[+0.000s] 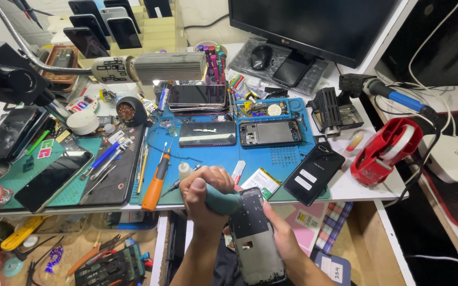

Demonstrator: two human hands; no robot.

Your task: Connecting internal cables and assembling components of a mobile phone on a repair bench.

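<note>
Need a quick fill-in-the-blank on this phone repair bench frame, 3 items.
1. The left hand grips a teal tool pressed onto the ____ held in the right hand.
2. The screwdriver lying on the blue mat has an ____ handle.
3. The tape dispenser at the right of the bench is ____.

Missing words: phone frame; orange; red

- Bright, even light falls from above across the tabletop (345,185), with only soft, short shadows.
- Glare streaks the dark phone screens (197,95) near 12 o'clock.
- Wide-angle bending curves the edges at 3 and 9 o'clock.
- The hands (202,193) are slightly soft; the centre is sharp.
</note>
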